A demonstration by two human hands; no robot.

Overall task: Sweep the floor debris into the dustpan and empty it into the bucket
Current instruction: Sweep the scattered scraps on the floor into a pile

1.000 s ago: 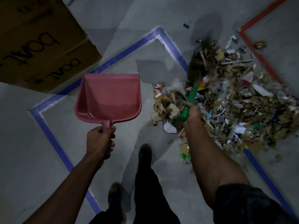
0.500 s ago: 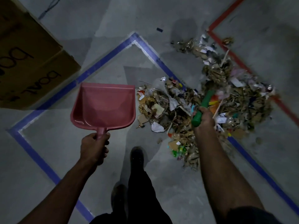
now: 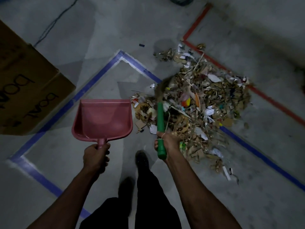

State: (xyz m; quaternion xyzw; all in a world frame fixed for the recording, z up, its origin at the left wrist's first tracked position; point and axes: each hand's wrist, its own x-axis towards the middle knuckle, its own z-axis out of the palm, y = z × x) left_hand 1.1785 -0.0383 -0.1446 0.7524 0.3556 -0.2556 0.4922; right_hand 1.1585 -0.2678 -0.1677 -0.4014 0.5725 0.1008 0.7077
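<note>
My left hand (image 3: 95,156) grips the handle of a pink dustpan (image 3: 103,119), which is held above the floor with nothing in it. My right hand (image 3: 166,141) grips the green handle of a brush (image 3: 160,119); its bristles are blurred against the left edge of the heap. A big pile of debris (image 3: 203,104), made of paper scraps, cardboard bits, foil and coloured plastic, lies on the grey floor to the right of the dustpan. No bucket is in view.
A brown cardboard box (image 3: 28,90) stands at the left. Blue tape lines (image 3: 99,71) and red tape lines (image 3: 272,103) mark the concrete floor. My dark shoes (image 3: 142,161) stand between my arms. A cable (image 3: 54,22) runs across the far floor.
The brush has swung left and back toward me, its handle now nearly upright beside the dustpan. The debris has been pulled into a tighter heap. The dustpan stays held in the same way.
</note>
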